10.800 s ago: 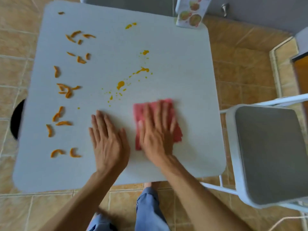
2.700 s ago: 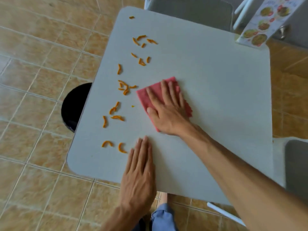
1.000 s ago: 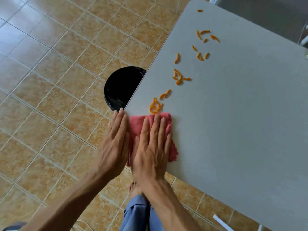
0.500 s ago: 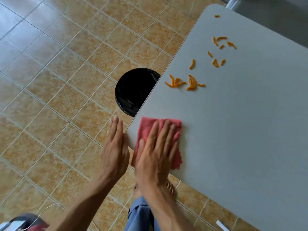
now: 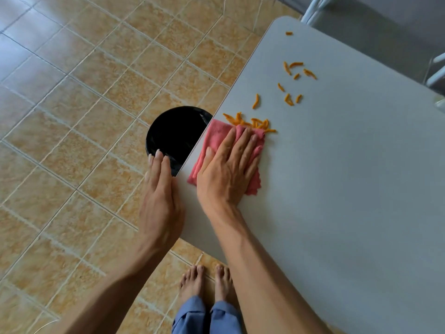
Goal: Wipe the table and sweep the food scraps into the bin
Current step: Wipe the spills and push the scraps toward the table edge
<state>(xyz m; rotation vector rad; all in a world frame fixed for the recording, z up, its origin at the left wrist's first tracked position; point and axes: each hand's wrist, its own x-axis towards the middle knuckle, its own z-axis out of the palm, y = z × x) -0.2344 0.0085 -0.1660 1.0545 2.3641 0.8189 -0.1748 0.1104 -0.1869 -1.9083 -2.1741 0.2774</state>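
Observation:
My right hand [image 5: 228, 169] lies flat on a pink cloth [image 5: 215, 138] at the left edge of the grey table [image 5: 349, 189]. A heap of orange food scraps [image 5: 250, 122] is bunched against the cloth's far edge. More loose scraps [image 5: 292, 85] lie farther up the table. A black bin [image 5: 175, 136] stands on the floor just past the table's left edge, partly hidden under it. My left hand [image 5: 160, 191] is held flat against the table's edge, fingers together and pointing toward the bin, holding nothing.
Tan floor tiles [image 5: 72, 116] spread to the left. My bare feet [image 5: 207, 283] stand by the table's near corner. A white chair frame [image 5: 315, 8] shows at the far edge of the table.
My right hand has slid the cloth forward along the left edge, reaching the scraps and bunching them together. My left hand has followed along the edge and now sits beside the bin.

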